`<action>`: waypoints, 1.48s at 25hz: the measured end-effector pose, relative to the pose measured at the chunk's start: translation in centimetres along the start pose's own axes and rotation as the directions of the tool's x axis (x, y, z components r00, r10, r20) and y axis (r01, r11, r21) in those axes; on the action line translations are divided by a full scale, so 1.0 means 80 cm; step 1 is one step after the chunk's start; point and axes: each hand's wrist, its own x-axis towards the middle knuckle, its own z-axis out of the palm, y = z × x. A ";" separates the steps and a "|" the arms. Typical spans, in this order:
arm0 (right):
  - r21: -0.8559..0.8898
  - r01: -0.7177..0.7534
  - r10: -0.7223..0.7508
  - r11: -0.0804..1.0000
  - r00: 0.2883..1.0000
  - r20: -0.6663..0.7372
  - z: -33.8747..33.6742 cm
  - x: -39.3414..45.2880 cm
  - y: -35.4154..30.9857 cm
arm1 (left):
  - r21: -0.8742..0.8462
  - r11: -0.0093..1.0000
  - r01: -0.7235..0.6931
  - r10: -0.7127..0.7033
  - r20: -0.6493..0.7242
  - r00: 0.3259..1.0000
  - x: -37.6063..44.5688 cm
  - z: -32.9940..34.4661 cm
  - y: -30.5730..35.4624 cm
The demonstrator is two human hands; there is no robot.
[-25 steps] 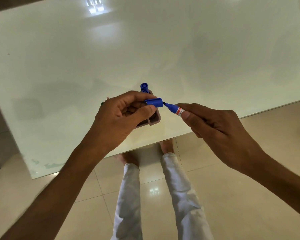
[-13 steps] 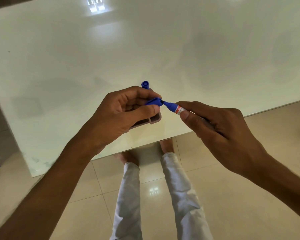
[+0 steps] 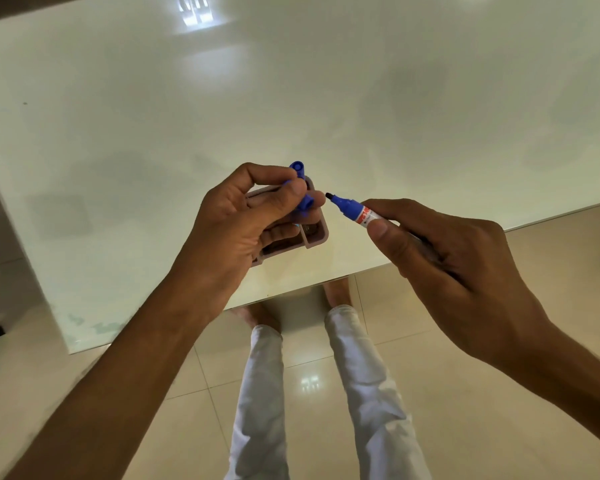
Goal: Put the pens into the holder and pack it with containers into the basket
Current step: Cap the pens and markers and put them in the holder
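We see the white glossy table filling most of the view, its near edge running across the middle, with pale floor tiles below it and a person's 2 white trouser legs standing on them. Our left hand is over the table near its edge, fingers curled round a pinkish-grey holder with divided compartments, which it grips from the left; thumb and forefinger of the same hand also pinch a blue cap. A blue pen end sticks up from the far side of the holder, just behind the fingers. Our right hand is to the right, closed round a blue marker with a red and white label; its bare dark tip points left at the cap, close to it but apart. We cannot tell whether the holder rests on the table or is lifted.
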 end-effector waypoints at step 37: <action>-0.091 -0.202 0.184 0.975 0.967 -0.174 0.045 0.062 0.013 | 0.045 0.989 -0.138 0.143 -0.444 0.884 0.007 -0.068 0.011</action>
